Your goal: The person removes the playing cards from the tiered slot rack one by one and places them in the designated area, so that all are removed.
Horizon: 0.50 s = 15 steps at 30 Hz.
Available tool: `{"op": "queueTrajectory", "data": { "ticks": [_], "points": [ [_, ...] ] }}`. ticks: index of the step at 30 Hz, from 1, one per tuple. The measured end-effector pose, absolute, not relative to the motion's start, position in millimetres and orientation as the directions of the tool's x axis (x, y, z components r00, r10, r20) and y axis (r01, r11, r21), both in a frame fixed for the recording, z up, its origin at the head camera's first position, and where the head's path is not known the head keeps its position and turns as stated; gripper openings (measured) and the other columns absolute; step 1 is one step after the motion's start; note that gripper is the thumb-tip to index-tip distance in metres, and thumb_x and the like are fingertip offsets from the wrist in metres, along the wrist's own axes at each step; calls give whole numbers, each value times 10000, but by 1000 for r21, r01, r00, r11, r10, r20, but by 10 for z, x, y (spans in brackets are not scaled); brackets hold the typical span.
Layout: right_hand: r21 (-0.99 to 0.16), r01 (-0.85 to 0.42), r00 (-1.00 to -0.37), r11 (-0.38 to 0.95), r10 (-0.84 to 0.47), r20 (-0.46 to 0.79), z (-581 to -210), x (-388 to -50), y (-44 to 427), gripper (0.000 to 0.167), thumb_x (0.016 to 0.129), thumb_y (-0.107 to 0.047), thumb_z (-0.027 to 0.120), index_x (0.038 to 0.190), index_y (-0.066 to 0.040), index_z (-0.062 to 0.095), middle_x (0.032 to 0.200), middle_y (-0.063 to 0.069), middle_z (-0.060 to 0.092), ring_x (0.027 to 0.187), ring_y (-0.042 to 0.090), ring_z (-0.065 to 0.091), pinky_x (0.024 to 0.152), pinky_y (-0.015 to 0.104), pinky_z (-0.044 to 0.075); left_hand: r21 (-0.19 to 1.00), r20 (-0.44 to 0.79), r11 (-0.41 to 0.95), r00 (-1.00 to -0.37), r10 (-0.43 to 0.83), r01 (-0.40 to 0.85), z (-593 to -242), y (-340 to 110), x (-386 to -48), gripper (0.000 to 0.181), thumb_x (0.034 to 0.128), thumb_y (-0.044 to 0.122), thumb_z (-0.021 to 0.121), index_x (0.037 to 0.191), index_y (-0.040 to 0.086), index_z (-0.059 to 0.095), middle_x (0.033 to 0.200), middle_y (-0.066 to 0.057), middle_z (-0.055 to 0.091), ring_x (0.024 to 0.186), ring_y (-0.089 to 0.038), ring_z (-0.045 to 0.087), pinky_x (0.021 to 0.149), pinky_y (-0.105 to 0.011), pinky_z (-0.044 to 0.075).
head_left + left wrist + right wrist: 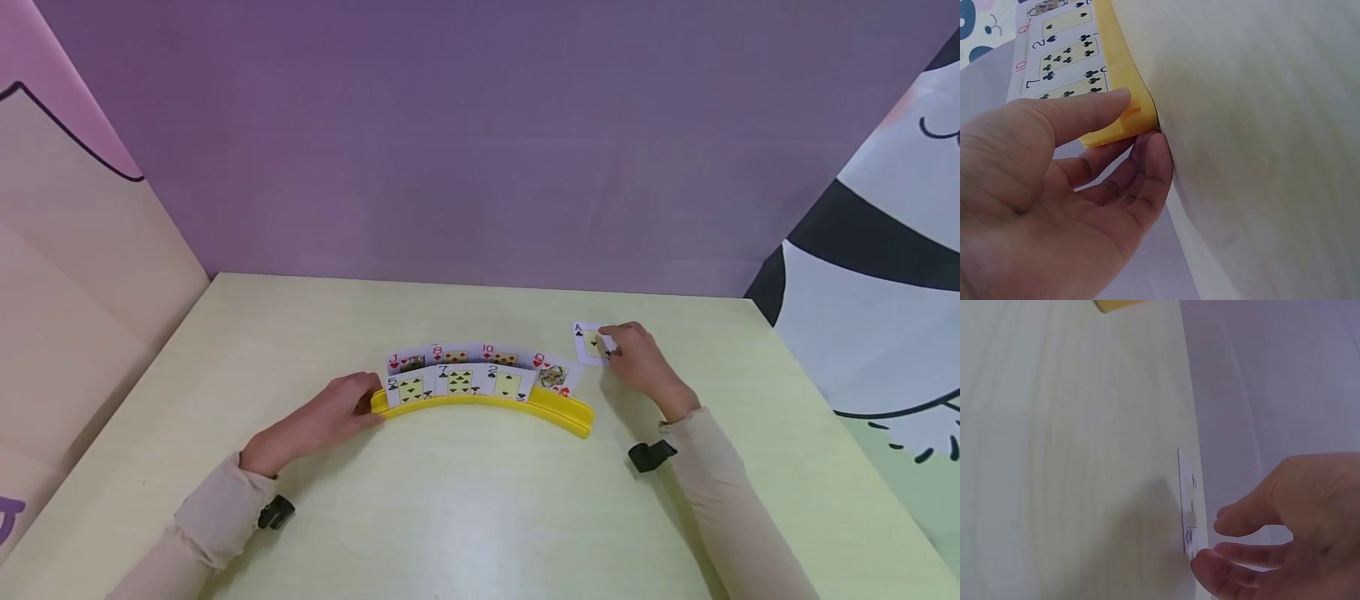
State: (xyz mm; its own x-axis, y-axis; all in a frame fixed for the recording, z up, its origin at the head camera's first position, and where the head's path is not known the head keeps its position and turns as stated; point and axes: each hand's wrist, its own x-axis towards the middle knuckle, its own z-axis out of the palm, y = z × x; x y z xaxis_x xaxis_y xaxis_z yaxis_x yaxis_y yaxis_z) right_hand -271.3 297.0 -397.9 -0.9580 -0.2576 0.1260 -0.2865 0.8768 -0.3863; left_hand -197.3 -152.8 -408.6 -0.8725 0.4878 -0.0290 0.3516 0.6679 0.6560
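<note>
A curved yellow card holder (480,401) stands on the table with two rows of cards. Its front row shows a five, a seven (459,380) and a two (508,384); behind are a jack, a ten, a queen (553,377) and another red card. My left hand (326,421) grips the holder's left end, thumb on its front and fingers behind, as the left wrist view shows at the yellow end (1129,115). Right of the holder an ace of clubs (589,343) lies flat, and my right hand (643,364) touches it with extended fingertips, thumb apart (1285,531).
The pale wooden table (465,517) ends at a purple backdrop (480,150) behind the cards. Patterned panels rise at the left (67,267) and right (892,275). A black strap piece hangs by each sleeve.
</note>
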Motion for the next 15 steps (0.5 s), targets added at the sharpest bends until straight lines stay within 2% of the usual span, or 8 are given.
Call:
{"op": "queueTrajectory", "data": {
  "ticks": [7,15],
  "points": [
    [-428,-294,-955,855,-247,163,-3810,-2631,2922,389,923,62,517,1307,119,550,1294,359,512,1047,449,552,852,555,492,653,-18,665,-870,492,363,-4095,-1523,-1987,187,898,51,726,1014,23,582,876,-36,550,806,-187,493,621,-247,383],
    [-412,-374,-916,831,-264,301,-3513,-2452,2663,346,943,41,525,1280,40,600,1246,252,593,985,372,613,806,505,539,630,-2,669,-860,510,395,-4086,-1550,-1981,179,900,62,726,978,31,567,806,-26,506,772,-179,472,609,-251,368]
  ]
}}
